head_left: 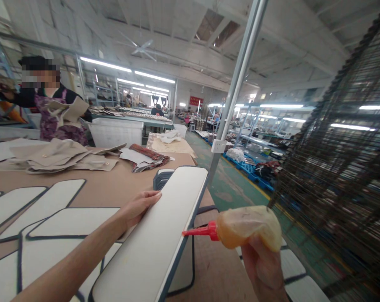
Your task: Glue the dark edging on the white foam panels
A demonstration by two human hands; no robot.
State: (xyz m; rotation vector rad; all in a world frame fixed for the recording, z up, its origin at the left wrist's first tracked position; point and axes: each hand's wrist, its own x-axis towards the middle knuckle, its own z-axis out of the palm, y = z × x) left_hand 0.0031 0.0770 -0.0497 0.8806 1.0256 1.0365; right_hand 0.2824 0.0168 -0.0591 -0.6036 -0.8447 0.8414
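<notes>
My left hand (142, 208) grips the left edge of a long white panel (155, 222) with rounded corners and a dark rim, thumb on top, fingers mostly hidden beneath. The panel is tilted above the table. My right hand (264, 262) is closed around a squeeze glue bottle (246, 226), which is translucent and holds amber liquid. Its red nozzle (199, 230) points left, with the tip at the panel's right edge. Similar white panels (51, 205) lie spread over the table on the left, some overlapping. Behind the held panel stands a stack of dark-rimmed pieces (162, 178).
Beige fabric pieces (64, 153) and patterned scraps (146, 155) lie across the brown table (114, 178). A metal post (230, 96) rises beyond the table corner. A dark wire rack (337, 159) stands at right. A co-worker (56, 105) carries fabric at left, near a white bin (116, 132).
</notes>
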